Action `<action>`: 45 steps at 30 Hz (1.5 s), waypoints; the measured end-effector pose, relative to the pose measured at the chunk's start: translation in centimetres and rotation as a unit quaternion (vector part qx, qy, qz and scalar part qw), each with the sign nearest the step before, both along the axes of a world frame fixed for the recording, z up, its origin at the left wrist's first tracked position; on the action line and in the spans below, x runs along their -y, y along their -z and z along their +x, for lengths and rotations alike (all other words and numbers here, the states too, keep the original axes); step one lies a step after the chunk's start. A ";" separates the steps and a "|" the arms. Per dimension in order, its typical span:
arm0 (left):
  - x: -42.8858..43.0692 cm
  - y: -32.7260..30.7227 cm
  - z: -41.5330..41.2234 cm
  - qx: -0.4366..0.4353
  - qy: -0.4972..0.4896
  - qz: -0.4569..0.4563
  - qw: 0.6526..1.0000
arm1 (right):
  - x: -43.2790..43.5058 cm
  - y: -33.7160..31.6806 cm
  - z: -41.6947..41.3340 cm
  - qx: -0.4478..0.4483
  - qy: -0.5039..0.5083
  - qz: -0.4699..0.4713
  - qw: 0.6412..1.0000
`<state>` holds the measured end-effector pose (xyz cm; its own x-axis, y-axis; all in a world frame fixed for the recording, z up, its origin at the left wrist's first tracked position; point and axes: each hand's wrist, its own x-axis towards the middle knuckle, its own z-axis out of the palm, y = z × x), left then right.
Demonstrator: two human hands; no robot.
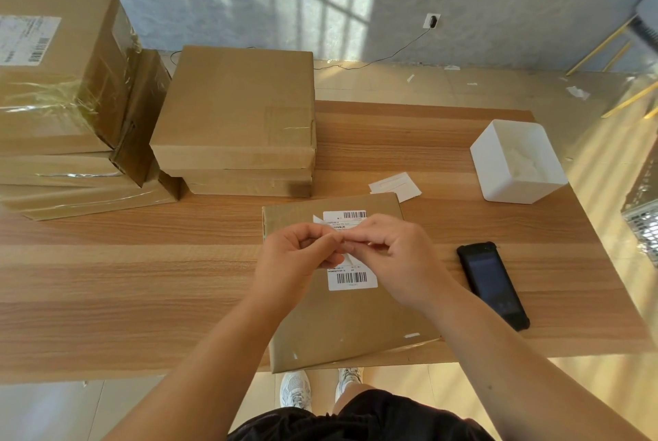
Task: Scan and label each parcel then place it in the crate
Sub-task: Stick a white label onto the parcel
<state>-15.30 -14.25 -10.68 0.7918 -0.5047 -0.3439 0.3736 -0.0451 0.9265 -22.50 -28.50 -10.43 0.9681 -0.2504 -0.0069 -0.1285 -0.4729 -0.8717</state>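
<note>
Above the parcel (349,326) on the table (142,262), just left of the scanner (493,284): pinching one small white label (321,220) with left hand (297,255) and right hand (395,255) together, fingers curled.

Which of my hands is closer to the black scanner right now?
Right. The right hand is over the parcel, just left of the scanner. The left hand is farther left, beyond the right one. Both pinch a label.
</note>
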 end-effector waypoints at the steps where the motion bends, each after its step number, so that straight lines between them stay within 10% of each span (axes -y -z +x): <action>1: 0.0 -0.1 0.0 -0.001 0.001 -0.001 1.000 | -0.1 0.0 0.0 0.002 -0.002 -0.002 1.000; 35: -0.7 0.6 0.5 0.078 0.067 -0.006 0.995 | -0.9 -0.1 0.3 -0.033 0.075 0.185 0.979; 45: -0.3 1.0 0.4 0.032 0.046 0.010 0.998 | -0.8 -0.1 -0.1 -0.065 0.235 0.386 0.890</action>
